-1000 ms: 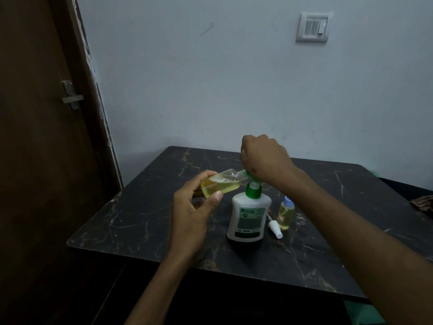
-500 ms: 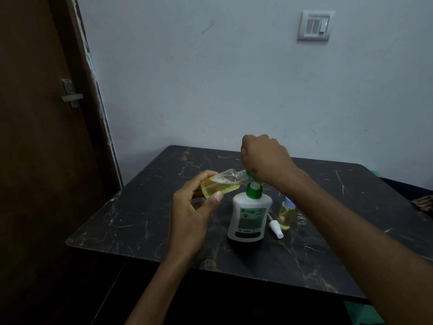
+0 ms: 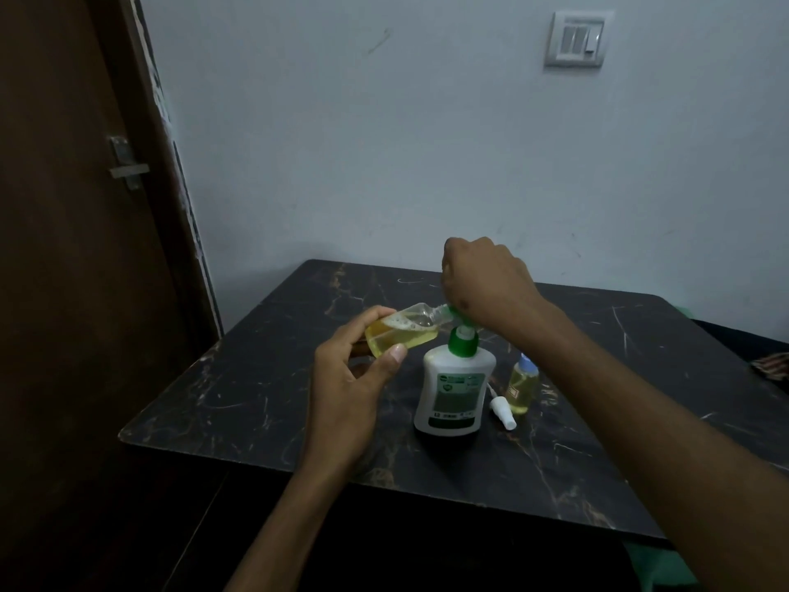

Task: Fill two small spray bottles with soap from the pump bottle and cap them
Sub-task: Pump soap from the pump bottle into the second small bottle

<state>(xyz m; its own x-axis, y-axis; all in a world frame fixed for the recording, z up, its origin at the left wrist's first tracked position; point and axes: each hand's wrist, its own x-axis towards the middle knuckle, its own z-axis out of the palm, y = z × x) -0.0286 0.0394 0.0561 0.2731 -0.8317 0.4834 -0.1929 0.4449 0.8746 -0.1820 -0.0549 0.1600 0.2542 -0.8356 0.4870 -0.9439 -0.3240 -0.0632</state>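
Head view: the left hand [image 3: 346, 399] grasps a small clear spray bottle [image 3: 401, 331] near its base, thumb on the near side and fingers behind, tilted almost flat with its open neck at the green spout of the pump bottle [image 3: 454, 388]. Yellow soap with some foam fills about half of it. The right hand [image 3: 486, 279] is clenched over the pump head and seems to bear down on it; whether the fingers wrap the head I cannot tell. The pump bottle stands upright mid-desk. Just right of it stands a second small bottle [image 3: 520, 388], capped and holding yellow liquid, and between them lies a loose white spray cap [image 3: 501, 410].

The held bottle looks light, thin-walled and likely slick if soap runs, so a firm hold low on the body suits it; squeezing hard could spill soap from the open neck. The dark desk [image 3: 239, 403] has open room to the left and on the near side. Its left edge sits close to a brown door [image 3: 64, 292], and the wall lies beyond the far edge.
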